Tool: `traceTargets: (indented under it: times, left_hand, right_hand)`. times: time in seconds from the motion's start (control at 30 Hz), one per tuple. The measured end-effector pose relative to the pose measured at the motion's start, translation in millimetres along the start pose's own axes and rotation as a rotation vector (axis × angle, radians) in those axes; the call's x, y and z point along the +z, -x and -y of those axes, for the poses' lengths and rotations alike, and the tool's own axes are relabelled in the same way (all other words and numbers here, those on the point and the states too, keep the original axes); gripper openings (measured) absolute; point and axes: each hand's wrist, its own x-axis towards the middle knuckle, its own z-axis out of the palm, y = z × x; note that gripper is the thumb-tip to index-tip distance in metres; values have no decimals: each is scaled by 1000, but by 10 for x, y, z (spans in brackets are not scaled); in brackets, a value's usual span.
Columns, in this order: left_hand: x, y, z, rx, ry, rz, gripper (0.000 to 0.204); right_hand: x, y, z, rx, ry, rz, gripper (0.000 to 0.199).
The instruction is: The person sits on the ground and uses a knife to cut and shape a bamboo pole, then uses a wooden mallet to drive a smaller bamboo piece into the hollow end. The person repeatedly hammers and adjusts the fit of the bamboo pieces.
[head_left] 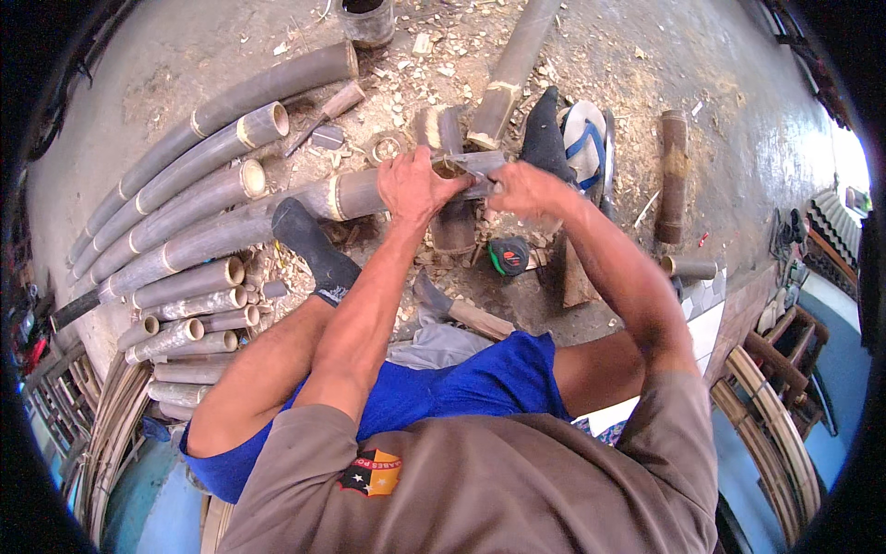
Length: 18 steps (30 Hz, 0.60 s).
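A long grey-brown bamboo pole (221, 238) runs from the left to the middle, its worked end resting over a short bamboo piece (453, 231). My left hand (413, 189) is closed around the pole near that end, thumb toward the cut part. Close by on the right, my right hand (528, 192) is closed on a bladed tool (481, 187), whose blade meets the pole's end; its handle is hidden in my fist and slightly blurred. My left foot in a dark sock (312, 246) presses on the pole. At the far side sits my right foot (544, 138).
Several bamboo poles (231, 88) lie at the left, with shorter tubes (189, 284) below. A wooden-handled tool (343, 99), a tape measure (508, 257), a knife (480, 319), a sandal (584, 138) and a bamboo tube (674, 175) surround me. Shavings (434, 69) cover the floor.
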Motion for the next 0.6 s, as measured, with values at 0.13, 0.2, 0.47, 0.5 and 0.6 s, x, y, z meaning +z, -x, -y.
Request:
traceTargets:
  times: [0.13,0.2,0.47,0.5,0.6]
  left_hand:
    - [-6,3,48,-3,-38,38,84]
    - [-119,-72,226,96,33,214,86]
    - [-545,-208,477,166,-219,596,92]
    - [-550,-210,487,166,-227,578,92]
    - [-550,-162,494,161,-215,549,88]
  right_hand:
    - [-275,-338,142,-38,252,138,40]
    - [-129,-340,104,-59,314,56,39]
    - [1070,71,119,-20,-244,-234,50]
    - [1177,10,166,-18,-270,-291,50]
    - [1549,-102,403,140,-491,-444,49]
